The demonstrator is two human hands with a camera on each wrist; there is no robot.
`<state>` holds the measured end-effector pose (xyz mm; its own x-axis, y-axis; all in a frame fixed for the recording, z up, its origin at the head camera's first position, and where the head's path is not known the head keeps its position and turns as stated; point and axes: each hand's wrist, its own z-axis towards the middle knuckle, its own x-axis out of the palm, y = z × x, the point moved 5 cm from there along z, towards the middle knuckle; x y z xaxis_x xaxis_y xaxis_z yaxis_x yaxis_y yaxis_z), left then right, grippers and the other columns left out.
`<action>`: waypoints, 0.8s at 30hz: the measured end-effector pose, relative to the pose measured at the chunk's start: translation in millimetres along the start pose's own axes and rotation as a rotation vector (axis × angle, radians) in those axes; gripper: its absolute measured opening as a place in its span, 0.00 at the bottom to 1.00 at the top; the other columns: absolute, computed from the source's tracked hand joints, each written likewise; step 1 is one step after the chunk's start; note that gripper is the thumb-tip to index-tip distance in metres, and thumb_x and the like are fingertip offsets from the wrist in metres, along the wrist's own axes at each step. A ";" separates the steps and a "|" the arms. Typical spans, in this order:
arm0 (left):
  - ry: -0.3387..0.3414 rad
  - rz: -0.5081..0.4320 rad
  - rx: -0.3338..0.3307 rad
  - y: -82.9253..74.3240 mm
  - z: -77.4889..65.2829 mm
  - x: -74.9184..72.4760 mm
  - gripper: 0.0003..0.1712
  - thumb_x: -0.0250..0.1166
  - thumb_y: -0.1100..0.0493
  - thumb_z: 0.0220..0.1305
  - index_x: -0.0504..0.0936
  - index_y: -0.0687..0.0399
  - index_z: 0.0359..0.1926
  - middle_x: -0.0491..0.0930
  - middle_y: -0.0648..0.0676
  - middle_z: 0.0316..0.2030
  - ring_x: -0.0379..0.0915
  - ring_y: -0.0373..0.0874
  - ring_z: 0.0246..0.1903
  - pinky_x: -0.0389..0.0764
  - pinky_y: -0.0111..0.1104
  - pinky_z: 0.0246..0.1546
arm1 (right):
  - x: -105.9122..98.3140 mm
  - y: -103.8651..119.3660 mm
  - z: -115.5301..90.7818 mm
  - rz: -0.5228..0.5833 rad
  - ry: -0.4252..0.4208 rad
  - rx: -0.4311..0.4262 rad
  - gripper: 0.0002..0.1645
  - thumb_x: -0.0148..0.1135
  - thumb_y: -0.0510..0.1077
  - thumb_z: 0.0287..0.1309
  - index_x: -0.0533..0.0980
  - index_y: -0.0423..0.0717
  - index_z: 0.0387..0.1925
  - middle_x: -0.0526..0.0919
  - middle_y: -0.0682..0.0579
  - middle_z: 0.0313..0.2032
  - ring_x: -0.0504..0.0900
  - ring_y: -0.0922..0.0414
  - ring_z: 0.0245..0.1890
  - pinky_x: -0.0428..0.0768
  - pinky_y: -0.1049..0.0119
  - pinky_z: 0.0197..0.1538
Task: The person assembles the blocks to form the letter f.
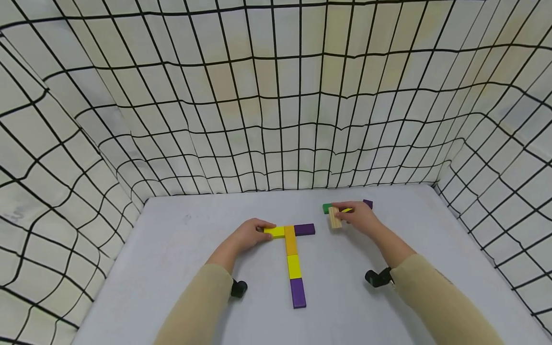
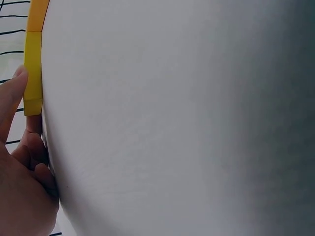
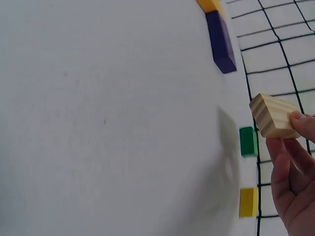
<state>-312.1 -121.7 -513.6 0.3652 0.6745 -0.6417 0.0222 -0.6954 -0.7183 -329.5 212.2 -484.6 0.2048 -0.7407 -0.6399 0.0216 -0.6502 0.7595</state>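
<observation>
Coloured wooden blocks lie end to end in a T on the white table. My left hand (image 1: 246,235) pinches the yellow block (image 1: 276,232) at the left end of the crossbar, thumb on one side. Beside it come an orange block (image 1: 291,240) and a purple block (image 1: 304,229). The stem continues down through another yellow block (image 1: 294,267) to a lower purple block (image 1: 298,293). At the right, my right hand (image 1: 360,218) pinches a plain wooden block (image 3: 273,115) between thumb and fingers, held above the table in the right wrist view.
Behind my right hand lie a green block (image 1: 327,208), a partly hidden yellow block (image 3: 248,202) and a purple block (image 1: 368,203). A black grid net (image 1: 276,96) over pale walls rises along the table's back and both sides.
</observation>
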 end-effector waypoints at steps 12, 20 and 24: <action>0.017 0.009 -0.016 -2.4 0.8 -0.9 0.17 0.68 0.53 0.64 0.85 0.38 0.55 0.77 0.51 0.55 0.70 0.49 0.51 0.70 0.48 0.60 | 40.6 43.3 30.8 0.028 0.016 -0.010 0.22 0.66 0.46 0.64 0.80 0.53 0.59 0.80 0.48 0.52 0.78 0.52 0.44 0.80 0.65 0.41; 0.021 0.005 -0.026 -1.7 1.0 -0.2 0.17 0.68 0.53 0.64 0.85 0.38 0.54 0.77 0.51 0.54 0.70 0.49 0.51 0.69 0.48 0.61 | 65.4 55.7 50.5 -0.002 0.049 0.017 0.20 0.65 0.45 0.65 0.80 0.54 0.59 0.80 0.48 0.52 0.80 0.55 0.39 0.81 0.67 0.40; 0.022 0.008 -0.028 -1.4 1.3 -0.5 0.16 0.69 0.52 0.64 0.86 0.37 0.54 0.78 0.51 0.54 0.70 0.49 0.51 0.70 0.48 0.60 | 71.8 58.0 57.2 -0.035 0.046 0.022 0.20 0.64 0.45 0.66 0.80 0.54 0.59 0.80 0.47 0.52 0.80 0.56 0.36 0.81 0.67 0.40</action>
<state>-313.5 -120.8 -512.6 0.3861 0.6634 -0.6410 0.0451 -0.7076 -0.7052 -369.5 111.6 -493.2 0.2488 -0.7092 -0.6596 0.0077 -0.6796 0.7336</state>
